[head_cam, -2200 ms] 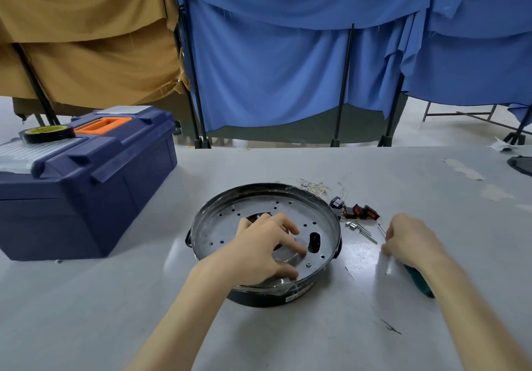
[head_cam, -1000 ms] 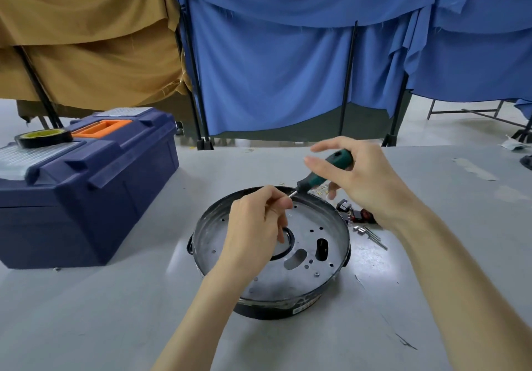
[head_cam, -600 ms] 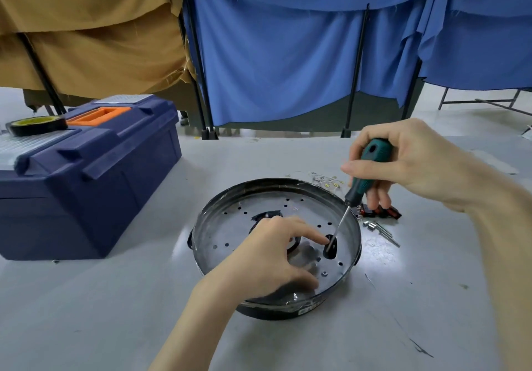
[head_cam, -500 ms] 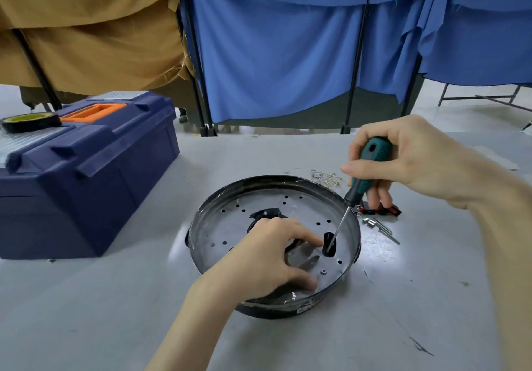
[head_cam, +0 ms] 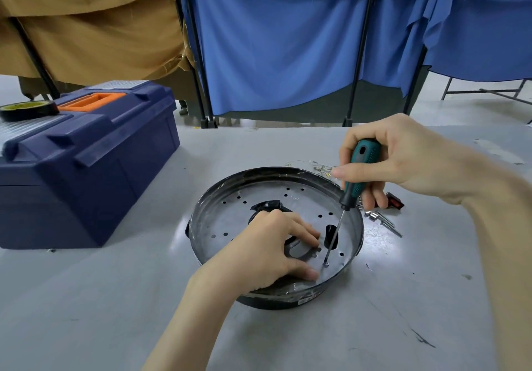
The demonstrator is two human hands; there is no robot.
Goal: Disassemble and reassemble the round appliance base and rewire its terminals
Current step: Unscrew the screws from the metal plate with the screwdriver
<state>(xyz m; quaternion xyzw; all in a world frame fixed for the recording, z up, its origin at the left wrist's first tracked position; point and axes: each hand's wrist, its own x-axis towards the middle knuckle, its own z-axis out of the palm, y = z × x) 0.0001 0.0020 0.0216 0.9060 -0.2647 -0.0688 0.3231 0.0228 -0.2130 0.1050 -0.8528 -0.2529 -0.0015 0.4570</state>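
The round appliance base sits mid-counter, its perforated metal plate facing up. The left hand presses spread fingers on that plate, gripping nothing. The right hand grasps a green-handled screwdriver, tilted, its tip on a small screw (just beside the left thumb). Small metal parts and a red switch lie just right of the base. A navy toolbox stands well to the left.

Tape roll sits atop the blue toolbox.
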